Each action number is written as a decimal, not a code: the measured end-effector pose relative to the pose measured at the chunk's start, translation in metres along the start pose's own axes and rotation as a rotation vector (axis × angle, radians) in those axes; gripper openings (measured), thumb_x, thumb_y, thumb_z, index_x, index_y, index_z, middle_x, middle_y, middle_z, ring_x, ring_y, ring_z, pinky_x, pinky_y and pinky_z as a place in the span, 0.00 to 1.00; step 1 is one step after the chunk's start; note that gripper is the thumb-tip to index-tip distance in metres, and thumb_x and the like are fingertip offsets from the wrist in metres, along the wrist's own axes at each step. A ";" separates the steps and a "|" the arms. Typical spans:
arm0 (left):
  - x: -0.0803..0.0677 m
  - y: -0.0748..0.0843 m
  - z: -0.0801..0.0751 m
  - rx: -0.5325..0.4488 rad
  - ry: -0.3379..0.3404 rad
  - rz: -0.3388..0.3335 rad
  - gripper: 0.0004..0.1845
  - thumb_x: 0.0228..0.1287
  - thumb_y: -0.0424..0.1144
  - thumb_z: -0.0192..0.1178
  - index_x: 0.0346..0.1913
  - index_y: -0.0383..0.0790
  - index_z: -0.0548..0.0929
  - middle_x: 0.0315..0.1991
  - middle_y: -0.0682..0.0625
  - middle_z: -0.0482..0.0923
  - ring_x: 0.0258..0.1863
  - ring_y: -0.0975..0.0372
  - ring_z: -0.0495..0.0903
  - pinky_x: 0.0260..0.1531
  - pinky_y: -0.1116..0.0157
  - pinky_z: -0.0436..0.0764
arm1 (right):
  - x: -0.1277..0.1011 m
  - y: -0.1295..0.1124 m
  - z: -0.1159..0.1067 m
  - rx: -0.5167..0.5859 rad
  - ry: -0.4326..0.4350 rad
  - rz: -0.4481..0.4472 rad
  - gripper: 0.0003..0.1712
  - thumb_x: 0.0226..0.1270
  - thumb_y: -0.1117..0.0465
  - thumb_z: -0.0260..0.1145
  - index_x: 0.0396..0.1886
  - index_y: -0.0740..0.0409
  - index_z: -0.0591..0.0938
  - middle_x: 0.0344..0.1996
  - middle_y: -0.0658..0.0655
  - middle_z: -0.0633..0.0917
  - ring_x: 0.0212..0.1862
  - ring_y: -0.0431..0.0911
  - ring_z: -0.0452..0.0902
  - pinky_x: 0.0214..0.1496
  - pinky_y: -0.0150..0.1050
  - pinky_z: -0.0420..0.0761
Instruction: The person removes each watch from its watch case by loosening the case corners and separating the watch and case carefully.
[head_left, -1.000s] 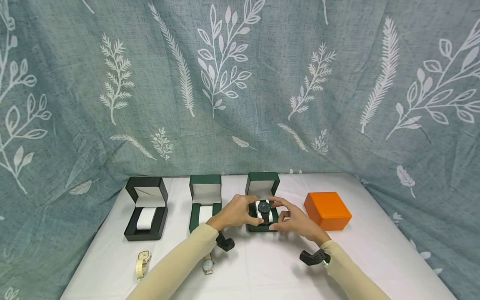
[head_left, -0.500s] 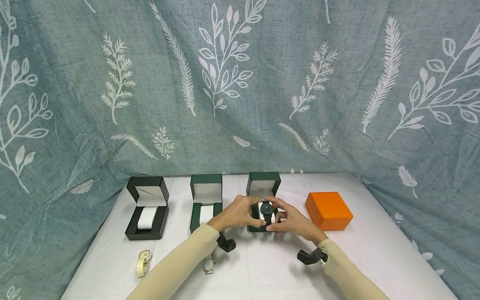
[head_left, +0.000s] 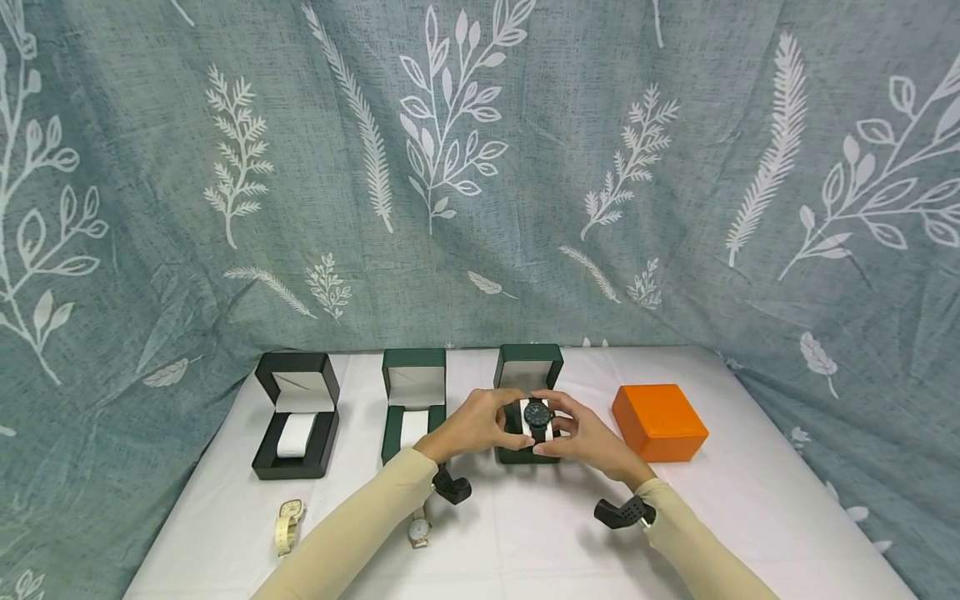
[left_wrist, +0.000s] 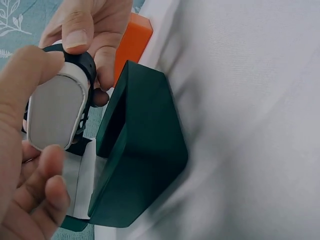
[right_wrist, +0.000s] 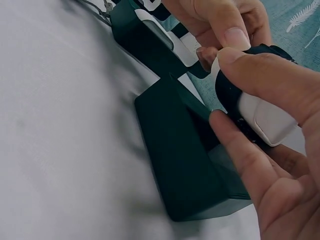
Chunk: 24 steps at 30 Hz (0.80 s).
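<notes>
Holding a white cushion (head_left: pixel 529 414) between them, both hands work just above the open green box (head_left: pixel 527 392) at the middle of the desk (head_left: pixel 735 517). A black watch (head_left: pixel 537 412) is wrapped round that cushion, its dial facing up toward the head camera. The left hand (head_left: pixel 472 425) has its grip curled on the cushion's left end, thumb and fingertips pinching it, as the left wrist view shows with the grey end face of the cushion framed by the thumb and fingers. The right hand (head_left: pixel 588 440) closes its grip on the right end, thumb laid over the black strap and a fingertip touching the box's rim in the right wrist view. The cushion sits lifted over the box's base, not seated in it.

To the left stand a second green box (head_left: pixel 412 400) and a black box (head_left: pixel 296 412), both open with white cushions inside. An orange box (head_left: pixel 658 422) lies closed to the right. Two loose watches, a cream watch (head_left: pixel 287 527) and a round-faced watch (head_left: pixel 418 528), rest on the near part of the desk.
</notes>
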<state>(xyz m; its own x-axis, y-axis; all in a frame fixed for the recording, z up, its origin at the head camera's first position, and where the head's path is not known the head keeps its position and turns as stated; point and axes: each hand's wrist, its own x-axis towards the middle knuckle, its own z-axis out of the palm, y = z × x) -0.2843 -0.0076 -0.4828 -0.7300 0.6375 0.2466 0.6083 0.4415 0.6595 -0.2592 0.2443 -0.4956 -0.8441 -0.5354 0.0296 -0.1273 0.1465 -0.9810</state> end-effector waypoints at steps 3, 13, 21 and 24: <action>0.000 -0.001 0.000 -0.011 -0.017 -0.021 0.44 0.59 0.54 0.76 0.74 0.37 0.72 0.16 0.56 0.76 0.14 0.69 0.71 0.18 0.71 0.71 | 0.000 0.001 0.001 0.021 0.012 0.003 0.46 0.62 0.66 0.78 0.76 0.42 0.67 0.69 0.61 0.67 0.55 0.56 0.79 0.49 0.48 0.85; 0.000 -0.009 0.002 -0.034 -0.027 -0.010 0.43 0.60 0.53 0.76 0.73 0.35 0.73 0.37 0.48 0.86 0.18 0.69 0.77 0.21 0.70 0.76 | 0.001 0.003 0.002 0.018 -0.009 -0.007 0.48 0.63 0.65 0.77 0.79 0.44 0.65 0.64 0.65 0.75 0.57 0.56 0.79 0.50 0.50 0.85; 0.001 -0.009 0.002 -0.023 -0.028 -0.002 0.43 0.59 0.54 0.76 0.72 0.36 0.74 0.23 0.58 0.81 0.20 0.69 0.79 0.23 0.70 0.77 | 0.002 0.003 0.004 0.021 -0.026 0.008 0.48 0.62 0.65 0.78 0.77 0.39 0.66 0.65 0.63 0.75 0.57 0.58 0.80 0.51 0.56 0.83; 0.000 -0.009 0.002 -0.015 -0.036 -0.006 0.42 0.59 0.54 0.76 0.71 0.37 0.74 0.23 0.58 0.81 0.20 0.69 0.79 0.24 0.70 0.77 | 0.002 0.004 0.004 0.019 -0.030 0.008 0.48 0.62 0.65 0.78 0.77 0.40 0.66 0.64 0.64 0.76 0.56 0.58 0.81 0.50 0.52 0.84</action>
<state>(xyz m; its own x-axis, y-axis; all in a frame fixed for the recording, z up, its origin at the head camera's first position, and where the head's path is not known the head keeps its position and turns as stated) -0.2896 -0.0107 -0.4901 -0.7219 0.6572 0.2167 0.5987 0.4362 0.6717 -0.2596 0.2404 -0.4999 -0.8288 -0.5593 0.0166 -0.1110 0.1352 -0.9846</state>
